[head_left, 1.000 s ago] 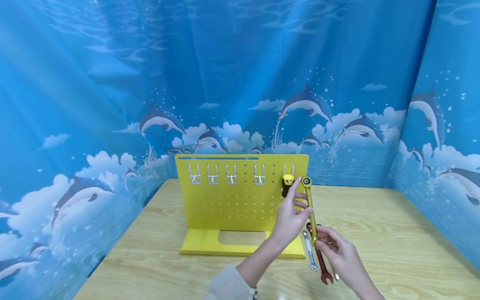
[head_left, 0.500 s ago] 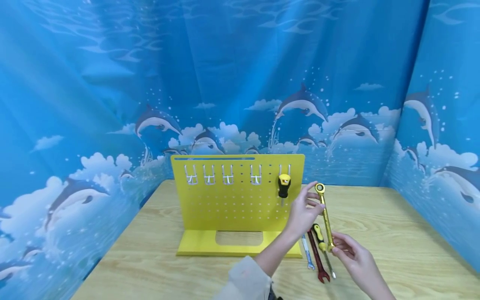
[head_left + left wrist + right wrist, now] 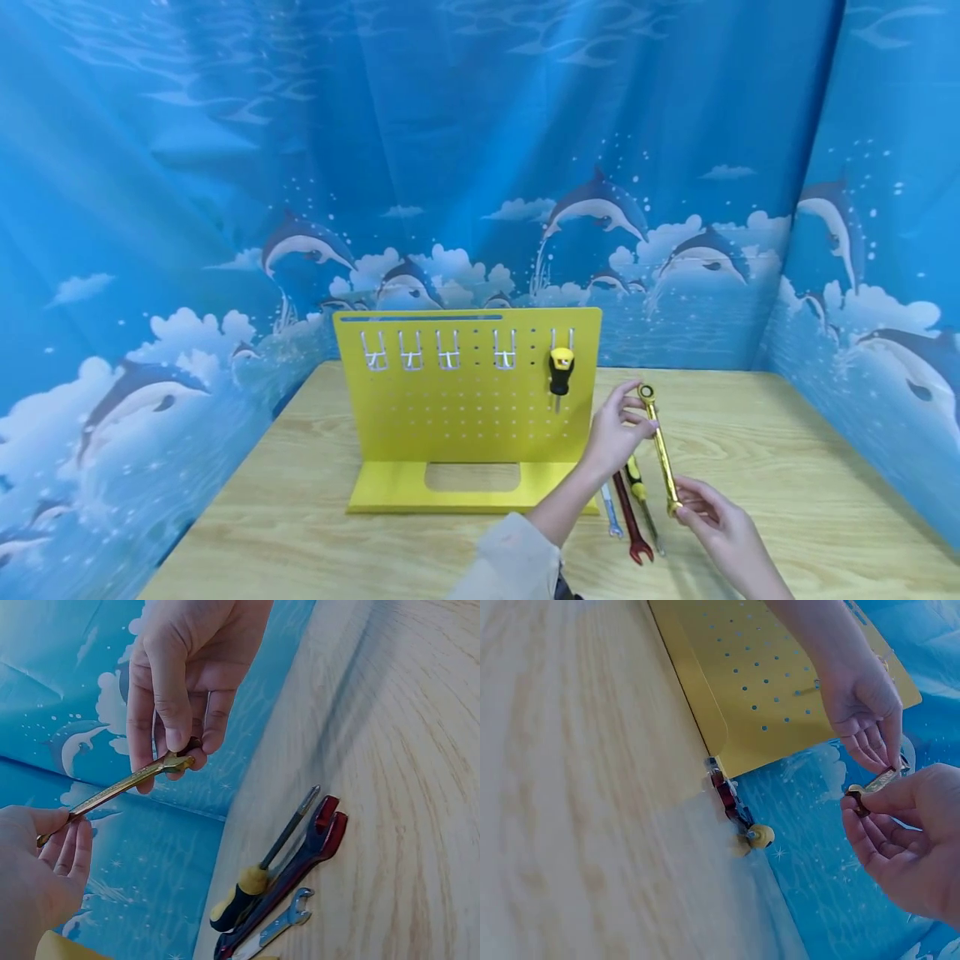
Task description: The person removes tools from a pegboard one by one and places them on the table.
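A gold-coloured combination wrench [image 3: 663, 454] is held above the table between both hands, its ring end up. My left hand [image 3: 617, 429] pinches it near the ring end with thumb and fingers. The right hand [image 3: 723, 529] pinches its open-jaw end, seen closer in the left wrist view, where that hand [image 3: 191, 682] comes from above. Below on the table lie a red wrench [image 3: 632, 521], a yellow-and-black screwdriver [image 3: 640, 492] and a small silver-blue wrench [image 3: 611, 510], side by side. In the right wrist view these tools are partly hidden behind one another.
A yellow pegboard [image 3: 465, 408] stands on the wooden table [image 3: 277, 533], left of the hands. Several white wire hooks [image 3: 448, 350] line its upper part. Another yellow-and-black screwdriver [image 3: 560, 371] hangs on the rightmost hook. Blue dolphin curtains [image 3: 450, 167] enclose the back and sides.
Both hands have moved right and slightly down with the gold wrench, away from the pegboard. The hanging screwdriver and the one on the table are now more exposed. The view has shifted slightly.
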`<state>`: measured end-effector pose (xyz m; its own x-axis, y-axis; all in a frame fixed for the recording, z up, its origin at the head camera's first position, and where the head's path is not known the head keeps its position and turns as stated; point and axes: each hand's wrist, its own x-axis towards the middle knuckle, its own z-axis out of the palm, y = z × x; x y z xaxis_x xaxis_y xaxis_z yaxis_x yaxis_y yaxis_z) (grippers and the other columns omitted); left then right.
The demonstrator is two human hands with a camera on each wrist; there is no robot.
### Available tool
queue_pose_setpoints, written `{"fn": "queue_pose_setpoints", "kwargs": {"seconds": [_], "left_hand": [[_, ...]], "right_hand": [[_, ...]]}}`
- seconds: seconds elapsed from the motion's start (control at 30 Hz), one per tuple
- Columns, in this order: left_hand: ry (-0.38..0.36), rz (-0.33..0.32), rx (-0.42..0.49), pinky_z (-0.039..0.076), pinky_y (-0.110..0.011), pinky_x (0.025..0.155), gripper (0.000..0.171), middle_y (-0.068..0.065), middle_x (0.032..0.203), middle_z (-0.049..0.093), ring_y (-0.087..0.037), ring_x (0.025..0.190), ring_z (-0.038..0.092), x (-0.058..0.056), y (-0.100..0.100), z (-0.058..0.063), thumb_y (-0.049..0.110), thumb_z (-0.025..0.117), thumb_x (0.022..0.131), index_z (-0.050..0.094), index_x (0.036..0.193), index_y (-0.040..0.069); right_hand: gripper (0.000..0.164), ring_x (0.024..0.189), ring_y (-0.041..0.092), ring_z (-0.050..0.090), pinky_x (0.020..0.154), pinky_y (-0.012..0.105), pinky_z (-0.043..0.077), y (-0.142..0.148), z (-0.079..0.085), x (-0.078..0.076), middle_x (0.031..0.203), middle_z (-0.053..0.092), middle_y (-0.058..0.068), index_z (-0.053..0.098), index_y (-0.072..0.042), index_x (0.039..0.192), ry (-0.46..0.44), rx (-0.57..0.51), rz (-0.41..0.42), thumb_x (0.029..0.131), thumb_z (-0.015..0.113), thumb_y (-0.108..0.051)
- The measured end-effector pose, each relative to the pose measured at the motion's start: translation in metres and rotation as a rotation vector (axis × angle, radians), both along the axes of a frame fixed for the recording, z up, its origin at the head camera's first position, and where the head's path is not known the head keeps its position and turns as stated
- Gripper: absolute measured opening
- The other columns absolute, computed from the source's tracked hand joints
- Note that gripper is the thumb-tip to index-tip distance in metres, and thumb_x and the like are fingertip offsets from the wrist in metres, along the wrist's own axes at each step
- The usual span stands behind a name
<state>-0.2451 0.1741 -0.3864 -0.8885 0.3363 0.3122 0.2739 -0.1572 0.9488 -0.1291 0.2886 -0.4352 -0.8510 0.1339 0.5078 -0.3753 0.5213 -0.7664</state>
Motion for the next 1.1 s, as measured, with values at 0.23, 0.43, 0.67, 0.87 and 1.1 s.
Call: {"fn": "queue_pose_setpoints", "kwargs": {"seconds": [0.23, 0.43, 0.67, 0.87, 1.1], "left_hand": [[-0.018, 0.032, -0.063, 0.051, -0.019, 0.063, 0.054, 0.008, 0.091, 0.056, -0.007, 0.074, 0.058, -0.004, 0.006, -0.015, -0.005, 0.067, 0.077, 0.052, 0.126, 0.012], [-0.008, 0.063, -0.142, 0.050, -0.018, 0.061, 0.052, 0.008, 0.097, 0.056, -0.005, 0.078, 0.059, -0.007, 0.009, -0.027, -0.001, 0.070, 0.078, 0.054, 0.125, 0.014], [0.000, 0.034, -0.175, 0.049, -0.018, 0.070, 0.059, 0.008, 0.098, 0.057, -0.005, 0.083, 0.058, -0.011, 0.010, -0.044, 0.000, 0.072, 0.075, 0.051, 0.128, 0.013], [0.056, 0.063, -0.310, 0.046, -0.024, 0.079, 0.060, 0.002, 0.107, 0.060, -0.021, 0.095, 0.057, -0.014, 0.009, -0.055, 0.012, 0.074, 0.077, 0.048, 0.131, 0.013], [0.070, 0.087, -0.410, 0.040, -0.035, 0.094, 0.063, 0.000, 0.118, 0.057, -0.023, 0.111, 0.050, -0.017, 0.007, -0.065, 0.018, 0.076, 0.075, 0.049, 0.131, 0.013]], "right_hand": [[0.033, 0.073, 0.003, 0.056, 0.064, 0.017, 0.050, 0.006, -0.011, 0.000, 0.085, 0.061, 0.002, 0.054, 0.016, 0.112, -0.121, 0.006, -0.037, 0.079, 0.059, 0.014], [0.034, 0.073, 0.002, 0.056, 0.066, 0.021, 0.050, 0.008, -0.014, 0.002, 0.089, 0.061, 0.005, 0.055, 0.013, 0.113, -0.193, 0.017, -0.057, 0.079, 0.060, 0.010], [0.037, 0.075, 0.004, 0.055, 0.070, 0.023, 0.050, 0.010, -0.017, 0.002, 0.093, 0.061, 0.008, 0.052, 0.013, 0.115, -0.290, 0.019, -0.063, 0.080, 0.061, 0.007], [0.040, 0.074, 0.005, 0.056, 0.068, 0.022, 0.050, 0.008, -0.018, 0.003, 0.089, 0.060, 0.007, 0.052, 0.014, 0.116, -0.298, 0.006, -0.042, 0.077, 0.062, 0.009], [0.043, 0.073, 0.005, 0.055, 0.067, 0.022, 0.050, 0.010, -0.021, 0.002, 0.089, 0.060, 0.005, 0.054, 0.013, 0.115, -0.278, 0.060, -0.034, 0.074, 0.066, 0.008]]}}
